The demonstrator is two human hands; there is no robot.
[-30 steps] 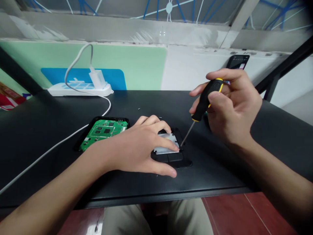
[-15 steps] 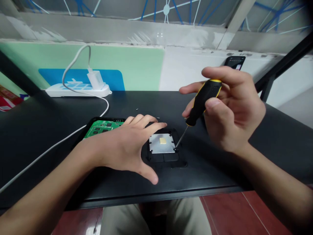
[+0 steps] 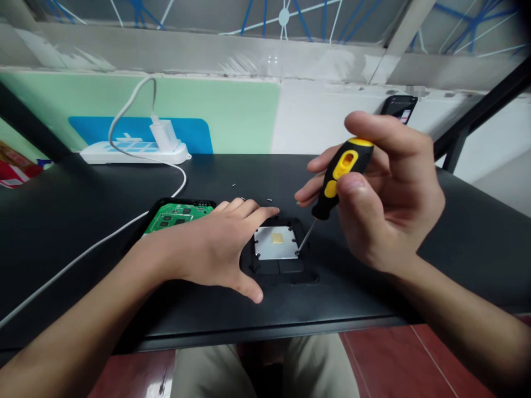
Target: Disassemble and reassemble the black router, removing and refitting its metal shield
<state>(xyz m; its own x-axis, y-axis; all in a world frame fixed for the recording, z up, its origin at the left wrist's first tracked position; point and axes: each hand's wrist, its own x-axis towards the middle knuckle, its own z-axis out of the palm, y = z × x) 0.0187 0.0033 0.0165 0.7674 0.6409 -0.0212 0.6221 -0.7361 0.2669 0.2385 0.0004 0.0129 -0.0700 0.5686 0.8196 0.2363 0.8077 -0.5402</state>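
My right hand (image 3: 385, 193) grips a black and yellow screwdriver (image 3: 342, 177), its shaft slanting down to the left. The tip meets the lower right corner of a silver metal plate (image 3: 267, 250), where a small dark screw point shows. A yellowish square pad (image 3: 277, 238) sits on the plate, which lies in a black plastic housing (image 3: 290, 266). My left hand (image 3: 219, 246) spreads its fingers and thumb along the left side of the housing, hiding part of it. Left of that hand is a green circuit board (image 3: 174, 215) in a black casing, partly covered by the hand.
Small loose screws (image 3: 269, 199) lie behind the housing. A white power strip (image 3: 136, 152) with a charger (image 3: 164, 135) stands at the back left; its white cable (image 3: 78, 255) crosses the desk. A phone (image 3: 399, 108) leans against the wall at the back right.
The screwdriver handle has turned in my right hand, so its yellow inlays now face me. Its tip stays at the plate's corner. My left hand has barely shifted.
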